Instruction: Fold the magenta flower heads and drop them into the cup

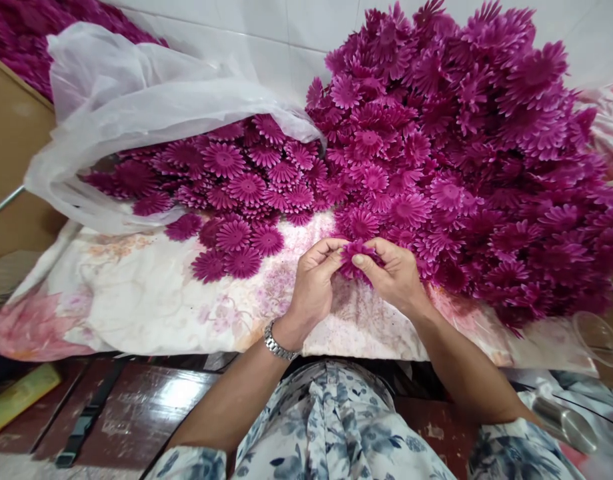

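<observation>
Between my two hands is a magenta artificial flower [355,261], held just above the front of the cloth. My left hand [316,273], with a metal watch on its wrist, pinches the flower's left edge. On the other side my right hand [393,270] grips it with thumb and forefinger. Beyond my hands and to the right rises a big heap of matching magenta flowers [436,167]. Flatter flower heads [226,160] spill out of a translucent white plastic bag [111,120] at the left, and several lie loose on the cloth in front of it.
A flower-patterned cloth [151,300] covers the work surface. Cardboard [16,127] stands at the left edge, with more magenta petals behind it. A clear round lid [599,339] and a metal cup [566,423] are at the right. White tiles [266,27] form the back wall.
</observation>
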### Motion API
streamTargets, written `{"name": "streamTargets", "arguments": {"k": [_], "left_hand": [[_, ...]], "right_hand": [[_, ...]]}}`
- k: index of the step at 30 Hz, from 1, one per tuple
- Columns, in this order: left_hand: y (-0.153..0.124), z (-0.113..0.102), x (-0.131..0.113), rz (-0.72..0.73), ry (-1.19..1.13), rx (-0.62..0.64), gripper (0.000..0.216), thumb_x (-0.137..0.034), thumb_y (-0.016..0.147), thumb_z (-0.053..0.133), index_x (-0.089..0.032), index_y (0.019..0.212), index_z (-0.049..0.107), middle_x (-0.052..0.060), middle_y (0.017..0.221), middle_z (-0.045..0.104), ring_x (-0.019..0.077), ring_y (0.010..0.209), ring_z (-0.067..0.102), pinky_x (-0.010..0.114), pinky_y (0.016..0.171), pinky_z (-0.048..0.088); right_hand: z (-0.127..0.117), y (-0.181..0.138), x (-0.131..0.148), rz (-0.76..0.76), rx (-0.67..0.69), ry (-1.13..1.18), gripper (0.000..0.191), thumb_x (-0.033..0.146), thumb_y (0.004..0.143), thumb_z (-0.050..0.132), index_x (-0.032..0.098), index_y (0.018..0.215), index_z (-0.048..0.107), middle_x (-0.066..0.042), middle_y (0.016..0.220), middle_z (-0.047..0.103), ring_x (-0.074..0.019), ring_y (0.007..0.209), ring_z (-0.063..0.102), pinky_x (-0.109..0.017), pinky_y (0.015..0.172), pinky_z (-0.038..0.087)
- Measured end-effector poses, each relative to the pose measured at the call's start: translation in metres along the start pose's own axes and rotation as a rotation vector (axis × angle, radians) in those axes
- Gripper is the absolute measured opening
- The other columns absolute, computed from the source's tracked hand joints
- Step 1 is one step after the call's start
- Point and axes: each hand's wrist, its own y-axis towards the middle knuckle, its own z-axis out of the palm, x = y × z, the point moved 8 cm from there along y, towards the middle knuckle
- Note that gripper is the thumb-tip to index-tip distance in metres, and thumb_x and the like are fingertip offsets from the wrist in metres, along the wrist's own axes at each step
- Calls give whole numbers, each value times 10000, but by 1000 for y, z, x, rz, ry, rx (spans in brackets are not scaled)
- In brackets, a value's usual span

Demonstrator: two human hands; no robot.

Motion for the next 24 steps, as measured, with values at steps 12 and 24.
{"name": "streamTargets", "arguments": {"k": [12,24], "left_hand": [[0,-1,2,55,59,20,70,-235,668,707,-177,664,669,-25,631,573,83,607,459,207,604,373],[0,3,7,-84,-100,33,136,-248,654,703,-162,685,603,-17,631,592,129,636,595,244,573,491]], "right_hand": [[-8,-4,37,-423,-175,-543,257,260,895,476,200,646,450,11,588,468,-108,566,446,-246,539,340],[-125,43,34,-295,-499,-1033,542,424,745,661,167,1208,546,-141,1006,621,-255,947,522,-431,832,376]]}}
